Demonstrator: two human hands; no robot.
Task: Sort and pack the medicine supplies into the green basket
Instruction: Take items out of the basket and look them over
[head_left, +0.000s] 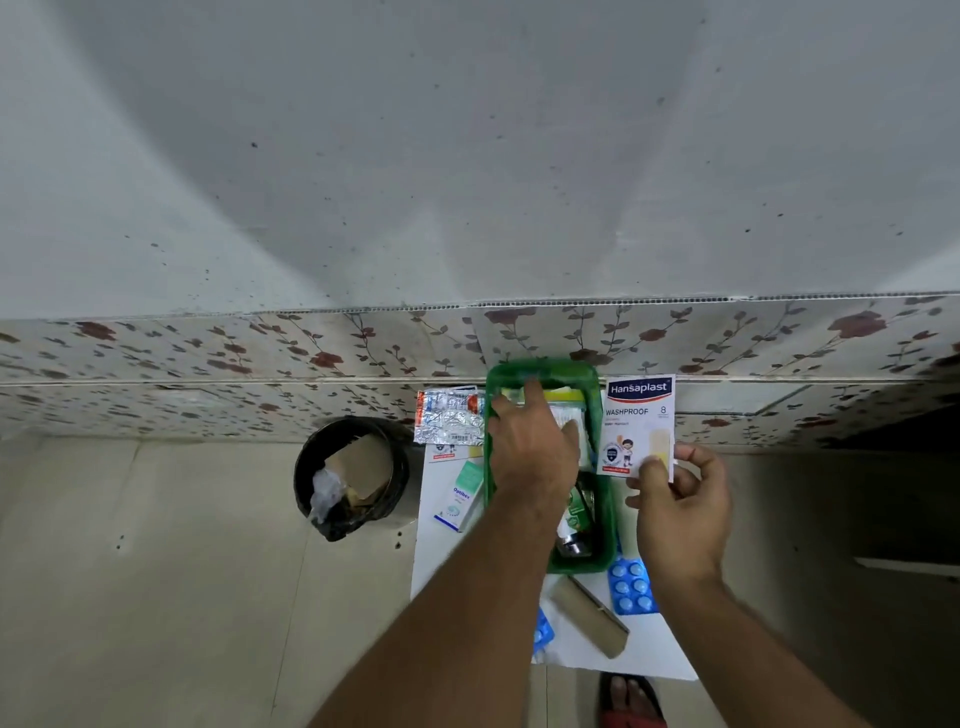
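Note:
The green basket (605, 519) stands on a white sheet (441, 561) on the floor. My left hand (530, 447) reaches down into its far half, fingers spread over packets inside; whether it grips one is hidden. My right hand (675, 493) holds a white Hansaplast plaster packet (639, 421) upright just right of the basket. A green-labelled bottle (576, 514) lies in the basket's near half. Silver blister strips (449, 418) and a small Optibex box (460, 496) lie left of the basket. Blue blister packs (631, 587) and a brown cardboard tube (589, 616) lie in front.
A black bin (350, 475) lined with a bag and holding cardboard and plastic stands left of the sheet. A floral-tiled wall base (260, 358) runs behind the basket. A foot in a red sandal (631, 701) shows at the bottom edge.

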